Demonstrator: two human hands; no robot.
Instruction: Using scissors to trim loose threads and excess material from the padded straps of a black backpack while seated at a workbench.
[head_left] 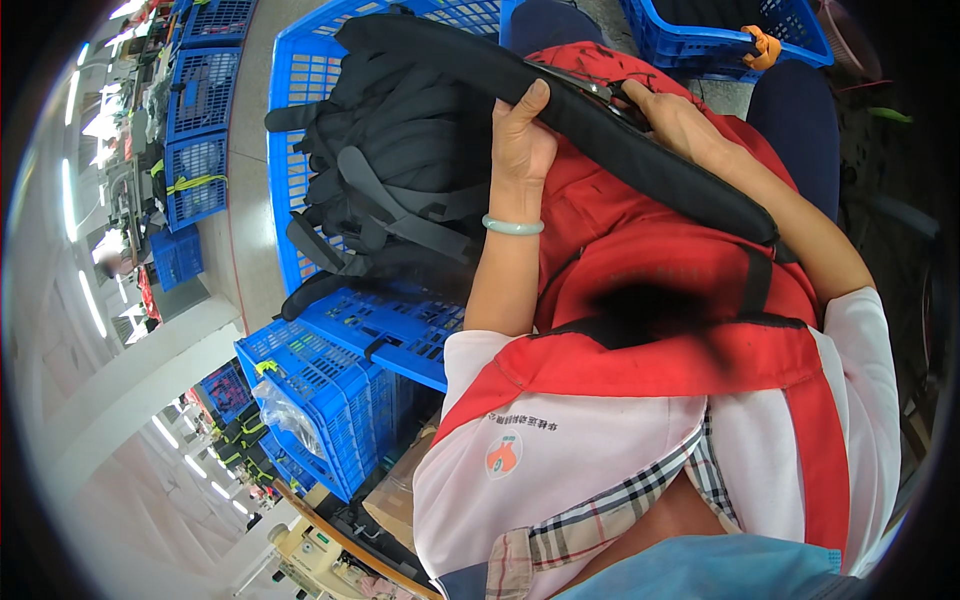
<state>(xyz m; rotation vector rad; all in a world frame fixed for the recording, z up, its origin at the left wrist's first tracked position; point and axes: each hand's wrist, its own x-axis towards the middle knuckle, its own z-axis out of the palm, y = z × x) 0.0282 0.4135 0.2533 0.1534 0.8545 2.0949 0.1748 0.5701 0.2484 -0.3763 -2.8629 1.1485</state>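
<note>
A long black padded strap (640,160) lies slantwise over the red apron (600,260) on my lap. My left hand (524,140), with a pale bangle at the wrist, grips its edge, thumb on top and the other fingers mostly hidden. On the strap's far side, my right hand (685,125) is closed with curled fingers around a small dark and metallic item (600,92), partly hidden and too unclear to name. Left of my lap, a heap of similar black straps (400,140) fills a blue plastic crate (285,190).
Another blue crate (690,42) with an orange tie stands at the far right. Blue crates (330,410) are stacked at the near left, beside a cardboard box (395,500). More crates (200,120) line the aisle farther left. A sewing machine (310,555) shows at the lower left.
</note>
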